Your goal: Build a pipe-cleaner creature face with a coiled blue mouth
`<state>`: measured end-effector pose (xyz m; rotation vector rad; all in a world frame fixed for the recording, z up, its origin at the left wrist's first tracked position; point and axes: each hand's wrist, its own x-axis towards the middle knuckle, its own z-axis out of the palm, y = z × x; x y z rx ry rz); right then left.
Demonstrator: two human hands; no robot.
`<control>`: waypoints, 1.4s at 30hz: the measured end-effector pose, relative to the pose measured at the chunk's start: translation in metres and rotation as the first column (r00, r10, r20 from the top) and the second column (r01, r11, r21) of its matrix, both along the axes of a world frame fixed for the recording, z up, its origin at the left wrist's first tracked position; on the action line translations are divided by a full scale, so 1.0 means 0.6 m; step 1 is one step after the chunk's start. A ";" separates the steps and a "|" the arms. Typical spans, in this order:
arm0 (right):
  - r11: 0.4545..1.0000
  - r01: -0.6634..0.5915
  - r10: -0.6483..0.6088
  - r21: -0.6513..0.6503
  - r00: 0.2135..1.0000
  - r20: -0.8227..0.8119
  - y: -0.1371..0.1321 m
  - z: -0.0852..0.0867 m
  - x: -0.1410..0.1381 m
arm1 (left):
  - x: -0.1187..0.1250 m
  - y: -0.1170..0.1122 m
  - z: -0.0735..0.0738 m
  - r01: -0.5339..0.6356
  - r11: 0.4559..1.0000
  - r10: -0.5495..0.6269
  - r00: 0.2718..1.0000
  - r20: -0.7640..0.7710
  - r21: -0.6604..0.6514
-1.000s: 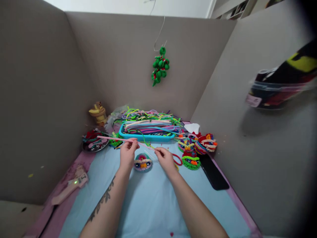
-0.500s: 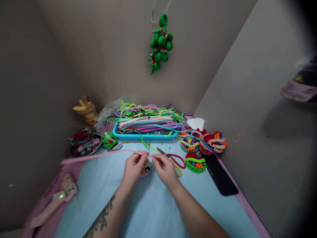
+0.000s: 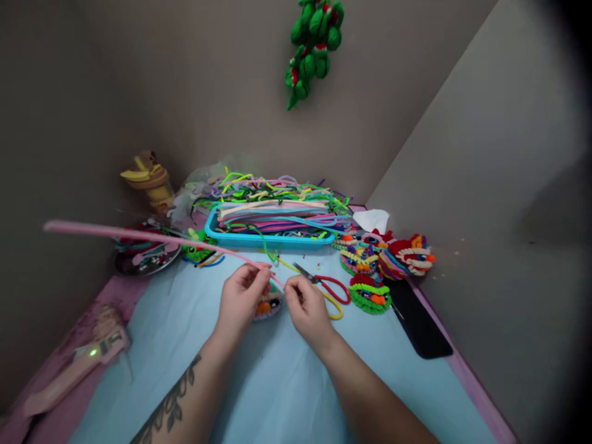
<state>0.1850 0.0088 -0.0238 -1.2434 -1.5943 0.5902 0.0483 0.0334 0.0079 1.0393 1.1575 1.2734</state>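
My left hand (image 3: pixel 240 296) pinches a long pink pipe cleaner (image 3: pixel 139 235) that runs up and to the left over the table. My right hand (image 3: pixel 306 306) pinches the same pipe cleaner's near end, close beside the left hand. Under the two hands lies a small round pipe-cleaner figure (image 3: pixel 269 304) with eyes and an orange middle, partly hidden by my fingers. Red-handled scissors (image 3: pixel 324 284) lie just right of my right hand on the light blue mat (image 3: pixel 277 382).
A blue tray (image 3: pixel 259 237) heaped with coloured pipe cleaners stands behind. Several finished figures (image 3: pixel 388 262) and a black phone (image 3: pixel 419 317) lie at right. A metal dish (image 3: pixel 143 256), a yellow figure (image 3: pixel 148 179) and a pink tool (image 3: pixel 74 370) are at left. Grey partition walls enclose the desk; a green ornament (image 3: pixel 312 43) hangs above.
The pink pipe cleaner has slid leftward through my left hand, its free end now far out left and higher. Both hands came closer together over the round figure. The camera tilted down.
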 end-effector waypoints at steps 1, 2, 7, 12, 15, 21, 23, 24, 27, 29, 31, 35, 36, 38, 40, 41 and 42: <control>1.000 -0.003 0.003 0.006 1.000 -0.003 -0.002 0.002 -0.001 | 0.000 0.001 -0.001 0.003 1.000 -0.003 1.000 0.024 0.005; 1.000 -0.004 0.004 0.016 1.000 -0.005 -0.003 0.003 -0.001 | 0.000 0.001 -0.002 0.005 1.000 -0.005 0.999 0.041 0.010; 0.989 0.015 -0.013 0.148 1.000 -0.014 -0.007 -0.001 -0.002 | -0.001 0.006 -0.006 0.011 0.999 -0.016 0.995 0.097 0.043; 0.947 -0.030 0.021 0.320 0.999 0.031 -0.009 -0.006 0.003 | 0.000 0.005 -0.007 0.061 0.998 -0.063 0.992 0.105 0.021; 0.937 -0.067 0.045 0.341 0.996 0.073 -0.011 -0.004 0.005 | 0.003 0.001 -0.005 0.083 0.997 -0.083 0.990 0.114 0.002; 0.934 -0.065 0.057 0.352 0.998 0.034 -0.010 0.001 0.004 | 0.006 -0.004 -0.006 0.174 0.984 -0.166 0.969 0.180 -0.029; 0.938 -0.058 0.055 0.343 0.998 0.019 -0.008 0.001 0.003 | 0.005 -0.005 -0.006 0.191 0.981 -0.182 0.967 0.179 -0.031; 0.940 -0.056 0.055 0.338 0.998 0.012 -0.008 0.001 0.003 | 0.005 -0.006 -0.007 0.197 0.980 -0.188 0.967 0.172 -0.034; 0.944 -0.052 0.058 0.326 0.998 -0.007 -0.006 0.002 0.002 | 0.005 -0.007 -0.008 0.215 0.976 -0.208 0.968 0.138 -0.037; 0.946 -0.054 0.061 0.318 0.998 -0.012 -0.006 0.002 0.002 | 0.004 -0.007 -0.008 0.230 0.972 -0.224 0.968 0.112 -0.042; 0.951 -0.057 0.065 0.305 0.998 -0.017 -0.006 0.003 0.002 | 0.004 -0.007 -0.009 0.240 0.970 -0.235 0.968 0.089 -0.048; 0.965 -0.051 0.065 0.256 0.997 -0.047 -0.007 0.007 0.002 | 0.002 -0.007 -0.009 0.249 0.968 -0.248 0.968 0.041 -0.031; 0.968 -0.047 0.062 0.246 0.996 -0.056 -0.007 0.008 0.002 | 0.002 -0.008 -0.010 0.250 0.968 -0.250 0.968 0.027 -0.023; 0.972 -0.032 0.052 0.234 0.996 -0.078 -0.006 0.009 0.002 | 0.002 -0.008 -0.010 0.257 0.966 -0.257 0.966 -0.007 -0.008; 0.974 -0.014 0.038 0.228 0.994 -0.102 -0.006 0.010 0.002 | 0.002 -0.008 -0.012 0.271 0.963 -0.270 0.961 -0.054 0.007; 0.975 -0.006 0.032 0.223 0.993 -0.113 -0.005 0.010 0.002 | 0.002 -0.007 -0.013 0.280 0.960 -0.278 0.957 -0.081 0.015; 0.976 0.000 0.027 0.216 0.992 -0.123 -0.004 0.010 0.002 | 0.002 -0.007 -0.014 0.290 0.957 -0.286 0.952 -0.111 0.025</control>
